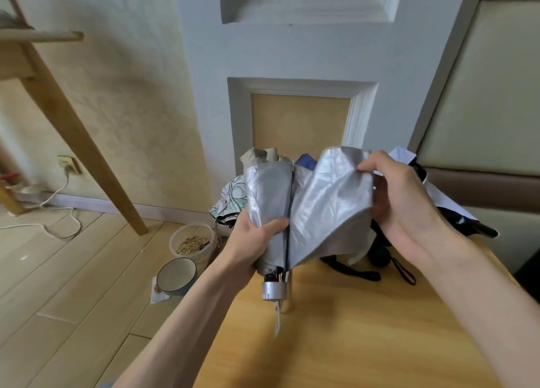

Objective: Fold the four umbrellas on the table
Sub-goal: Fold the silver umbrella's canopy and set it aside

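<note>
— Silver umbrella [271, 200]?
— Held upright over the left edge of the surface [350, 338], handle end down.
— Left hand [251, 243]?
— Wrapped round the gathered canopy low down, fingers [274, 225] curled tight on it.
— Right hand [403, 197]?
— Pinching a loose silver panel at its top, spread to the right.
— Behind?
— Black umbrella [380, 254] and patterned umbrella [233, 191], lying farther back.

Pale wood plank floor [58, 285]: round clear plastic tub [191, 243] holding brownish grain-like bits, just beside a white bowl with dark blue rim [176, 275]. Cream patterned wall [125, 80]: brass-coloured socket plate [69, 164], white cable [52, 196] plugged in and trailing over the floor. Slanted light wooden leg [84, 148] at left; white panelled door [210, 95] with yellow insets behind.
</note>
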{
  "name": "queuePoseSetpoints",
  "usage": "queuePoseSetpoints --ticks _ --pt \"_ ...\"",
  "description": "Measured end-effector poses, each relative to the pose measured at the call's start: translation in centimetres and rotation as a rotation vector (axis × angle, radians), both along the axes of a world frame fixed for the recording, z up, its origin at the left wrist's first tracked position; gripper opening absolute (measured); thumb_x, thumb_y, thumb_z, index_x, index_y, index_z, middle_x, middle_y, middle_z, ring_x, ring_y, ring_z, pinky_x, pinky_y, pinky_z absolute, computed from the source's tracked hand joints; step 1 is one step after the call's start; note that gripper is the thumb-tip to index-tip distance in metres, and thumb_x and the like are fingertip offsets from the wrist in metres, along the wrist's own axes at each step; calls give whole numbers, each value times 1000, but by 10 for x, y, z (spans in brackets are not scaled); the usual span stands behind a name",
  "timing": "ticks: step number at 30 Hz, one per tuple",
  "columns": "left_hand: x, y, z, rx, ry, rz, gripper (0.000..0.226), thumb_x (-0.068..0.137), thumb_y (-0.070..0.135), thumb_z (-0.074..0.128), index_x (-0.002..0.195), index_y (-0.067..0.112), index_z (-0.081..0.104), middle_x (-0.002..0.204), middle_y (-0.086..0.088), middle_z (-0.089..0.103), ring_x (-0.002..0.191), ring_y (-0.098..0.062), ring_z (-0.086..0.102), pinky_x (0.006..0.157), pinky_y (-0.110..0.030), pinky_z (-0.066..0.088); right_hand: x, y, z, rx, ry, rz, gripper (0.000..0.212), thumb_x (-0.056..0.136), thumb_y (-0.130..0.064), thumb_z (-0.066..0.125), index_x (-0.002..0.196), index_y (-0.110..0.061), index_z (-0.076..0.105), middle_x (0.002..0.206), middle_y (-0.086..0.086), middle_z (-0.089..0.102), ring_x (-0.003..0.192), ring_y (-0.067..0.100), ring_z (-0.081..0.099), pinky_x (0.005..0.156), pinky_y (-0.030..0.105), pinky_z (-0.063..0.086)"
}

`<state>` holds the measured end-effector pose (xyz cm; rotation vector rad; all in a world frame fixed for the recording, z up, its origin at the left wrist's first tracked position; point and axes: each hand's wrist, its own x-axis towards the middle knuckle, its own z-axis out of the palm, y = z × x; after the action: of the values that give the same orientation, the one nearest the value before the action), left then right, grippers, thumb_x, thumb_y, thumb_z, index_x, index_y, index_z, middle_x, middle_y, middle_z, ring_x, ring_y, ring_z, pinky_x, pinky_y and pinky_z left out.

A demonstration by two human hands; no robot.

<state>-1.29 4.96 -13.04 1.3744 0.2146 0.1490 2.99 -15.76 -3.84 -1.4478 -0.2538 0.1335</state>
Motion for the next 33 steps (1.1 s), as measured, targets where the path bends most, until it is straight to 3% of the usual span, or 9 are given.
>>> queuePoseSetpoints --ticks 3,6,10,12,16,19,22,27,33 --pt "-1 -3 -4 78 -17 13 38 95 2 73 131 12 66 113 -6 80 104 -25 78 91 -45 63 0 2 2 8 -38 157 27 98 -30 59 94 -8 75 83 6 72 72 17 69 65 26 59" --pt "-2 -5 -4 135 -35 1 40 94 1 73 130 17 65 113 -1 80 105 -22 77 90 -40 63 20 -2 -12 -33 -70 -3 21 99 -22 58 99 -11 75 86 5 76 77 18 72 67 25 58" --pt "-3 -3 -3 215 -47 -13 48 90 4 78 131 25 62 113 2 79 104 -21 76 89 -40 64 68 -23 -41 -225 -121 164 27 102 -17 57 126 -18 69 120 8 71 117 24 66 106 35 51" --pt "-3 -3 -2 229 -49 -19 48 90 4 78 130 26 63 113 2 78 104 -20 76 92 -43 63 85 -31 -47 -374 -230 344 46 105 -19 61 149 -16 49 140 10 60 127 12 63 115 32 47" --pt "-3 -2 2 207 -41 -58 44 90 3 79 126 23 65 112 0 79 103 -24 77 95 -47 62 97 -35 -44 -534 -318 560 110 75 -72 81 157 -22 28 157 3 41 135 -4 54 104 17 48" --pt "-3 0 1 228 -52 -49 43 89 3 79 126 22 66 112 0 79 104 -24 76 95 -48 62 95 -33 -29 -584 -231 533 84 88 -62 75 156 -31 34 161 -3 43 140 3 53 109 18 46" --pt "-3 3 1 283 -122 65 46 90 0 76 128 23 63 113 1 77 105 -18 74 91 -37 62 90 -47 -28 -395 -144 336 36 103 -34 67 138 -26 65 134 8 72 122 15 70 109 29 52" --pt "2 8 4 352 -245 249 50 90 2 75 130 27 59 116 7 71 101 -1 68 82 -21 56 65 -51 -34 -438 171 314 63 90 -68 60 129 -20 74 124 1 78 117 22 73 103 43 55" --pt "3 11 -3 409 -256 369 53 90 4 78 129 28 50 117 9 63 103 6 60 82 -18 50 52 -25 -41 -219 144 99 35 80 -18 86 110 -3 77 112 12 80 110 29 75 76 28 62"
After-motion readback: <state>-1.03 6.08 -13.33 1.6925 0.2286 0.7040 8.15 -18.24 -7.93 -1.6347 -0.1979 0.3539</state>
